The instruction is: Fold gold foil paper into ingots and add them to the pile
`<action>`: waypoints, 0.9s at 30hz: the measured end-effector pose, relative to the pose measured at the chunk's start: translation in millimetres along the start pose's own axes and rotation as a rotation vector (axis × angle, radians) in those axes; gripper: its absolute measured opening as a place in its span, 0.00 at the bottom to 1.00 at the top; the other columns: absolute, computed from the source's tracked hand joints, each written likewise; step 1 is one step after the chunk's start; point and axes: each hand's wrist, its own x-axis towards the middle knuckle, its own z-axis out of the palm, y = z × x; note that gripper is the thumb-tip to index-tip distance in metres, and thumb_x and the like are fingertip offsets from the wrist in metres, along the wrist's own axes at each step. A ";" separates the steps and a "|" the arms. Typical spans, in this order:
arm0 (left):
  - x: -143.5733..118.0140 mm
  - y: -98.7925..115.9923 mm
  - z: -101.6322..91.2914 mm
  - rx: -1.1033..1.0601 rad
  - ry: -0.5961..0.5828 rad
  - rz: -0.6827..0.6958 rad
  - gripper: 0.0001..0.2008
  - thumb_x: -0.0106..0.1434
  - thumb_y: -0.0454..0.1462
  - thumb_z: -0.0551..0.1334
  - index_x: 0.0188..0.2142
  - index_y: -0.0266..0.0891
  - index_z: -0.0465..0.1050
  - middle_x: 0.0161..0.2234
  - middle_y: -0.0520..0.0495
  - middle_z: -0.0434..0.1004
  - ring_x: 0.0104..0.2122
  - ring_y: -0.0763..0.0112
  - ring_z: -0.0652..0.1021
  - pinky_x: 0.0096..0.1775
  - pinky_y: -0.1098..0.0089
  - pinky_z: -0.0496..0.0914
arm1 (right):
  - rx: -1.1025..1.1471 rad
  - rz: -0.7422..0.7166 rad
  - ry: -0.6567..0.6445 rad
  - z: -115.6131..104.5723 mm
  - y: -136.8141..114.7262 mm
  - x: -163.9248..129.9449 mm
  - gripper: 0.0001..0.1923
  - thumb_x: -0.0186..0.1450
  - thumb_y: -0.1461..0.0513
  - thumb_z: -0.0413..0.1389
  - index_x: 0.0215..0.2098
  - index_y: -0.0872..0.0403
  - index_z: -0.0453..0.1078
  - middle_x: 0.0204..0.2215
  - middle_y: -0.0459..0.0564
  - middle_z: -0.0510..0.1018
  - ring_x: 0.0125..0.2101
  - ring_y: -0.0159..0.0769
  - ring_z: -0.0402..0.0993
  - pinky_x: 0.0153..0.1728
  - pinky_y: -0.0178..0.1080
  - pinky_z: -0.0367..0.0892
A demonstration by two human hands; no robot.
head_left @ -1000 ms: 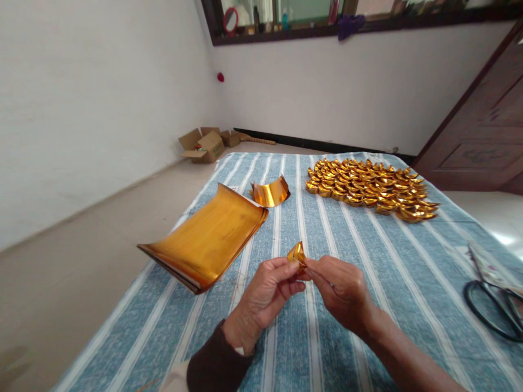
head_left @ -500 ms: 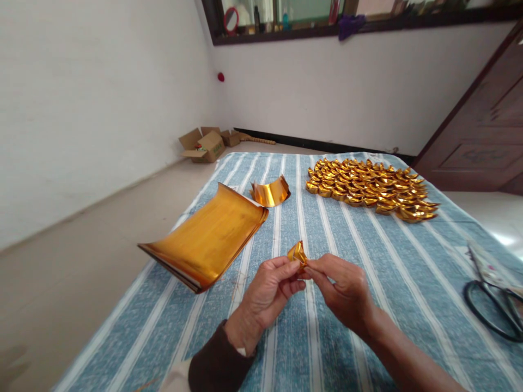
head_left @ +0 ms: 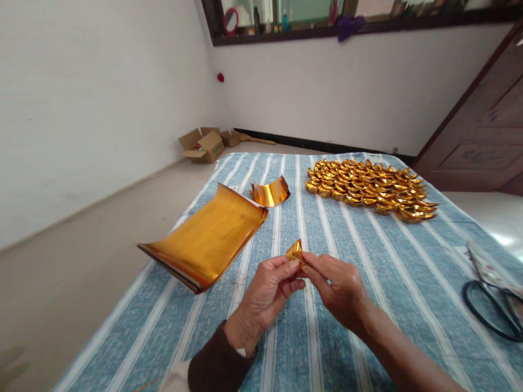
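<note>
Between my two hands is a small piece of folded gold foil paper (head_left: 295,251), its pointed end sticking up. My left hand (head_left: 270,284) pinches it from the left, thumb on top. From the right, my right hand (head_left: 335,280) grips its other end between thumb and fingertips, which hide part of the folds. A stack of large gold foil sheets (head_left: 208,234) lies to the left, its edges curling up. Beyond my hands sits a smaller curved stack of gold foil paper (head_left: 270,193). Many folded gold paper ingots (head_left: 368,188) stand packed in rows at the far right.
Black-handled scissors (head_left: 490,305) lie near the right edge of the blue-and-white striped cloth (head_left: 327,348). Cardboard boxes (head_left: 206,146) stand on the floor by the far wall. A dark wooden door (head_left: 478,125) is at right.
My right hand has shifted slightly left and up, its fingers now further over the folded foil paper. The left hand stays nearly in place.
</note>
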 end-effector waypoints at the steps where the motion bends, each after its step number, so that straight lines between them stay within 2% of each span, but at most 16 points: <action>1: 0.0 -0.3 0.1 0.003 0.004 -0.001 0.14 0.44 0.36 0.77 0.30 0.31 0.80 0.29 0.46 0.79 0.28 0.75 0.77 0.30 0.77 0.74 | -0.013 -0.002 -0.004 0.5 0.4 -0.6 0.12 0.71 0.63 0.49 0.38 0.57 0.75 0.24 0.49 0.77 0.24 0.32 0.72 0.26 0.35 0.67; 5: 0.4 -1.2 0.9 0.010 0.012 -0.003 0.13 0.44 0.35 0.77 0.28 0.31 0.79 0.29 0.46 0.79 0.29 0.75 0.77 0.30 0.77 0.74 | -0.034 0.001 -0.013 0.9 0.2 -1.5 0.15 0.71 0.63 0.48 0.33 0.56 0.75 0.21 0.47 0.74 0.21 0.31 0.70 0.23 0.34 0.64; 9: 0.3 -1.2 1.6 0.009 0.004 0.000 0.12 0.46 0.35 0.76 0.30 0.31 0.80 0.30 0.46 0.79 0.29 0.75 0.77 0.30 0.77 0.73 | -0.026 -0.001 -0.007 -0.3 -0.9 -0.8 0.15 0.72 0.63 0.48 0.33 0.56 0.75 0.23 0.47 0.75 0.22 0.30 0.70 0.25 0.33 0.65; 16: -0.6 -2.3 -0.2 0.023 0.002 -0.006 0.12 0.48 0.35 0.75 0.30 0.30 0.79 0.30 0.45 0.79 0.29 0.74 0.77 0.31 0.76 0.73 | -0.072 -0.050 0.011 -2.9 -1.0 0.8 0.19 0.71 0.64 0.47 0.25 0.53 0.72 0.22 0.47 0.75 0.22 0.29 0.70 0.25 0.33 0.64; 24: 0.1 -3.5 -0.3 0.009 -0.001 -0.026 0.11 0.48 0.35 0.75 0.28 0.31 0.78 0.30 0.46 0.78 0.28 0.75 0.76 0.31 0.76 0.72 | -0.161 -0.118 0.047 -2.1 1.3 -0.8 0.16 0.70 0.66 0.48 0.28 0.54 0.72 0.19 0.45 0.72 0.21 0.30 0.65 0.25 0.35 0.59; 27: 0.8 -4.0 -0.5 0.000 -0.008 -0.029 0.11 0.48 0.34 0.75 0.29 0.30 0.77 0.30 0.46 0.78 0.29 0.75 0.77 0.31 0.76 0.72 | -0.156 -0.133 0.062 -2.3 1.2 -0.9 0.16 0.70 0.67 0.48 0.26 0.54 0.71 0.19 0.46 0.73 0.21 0.30 0.65 0.25 0.35 0.58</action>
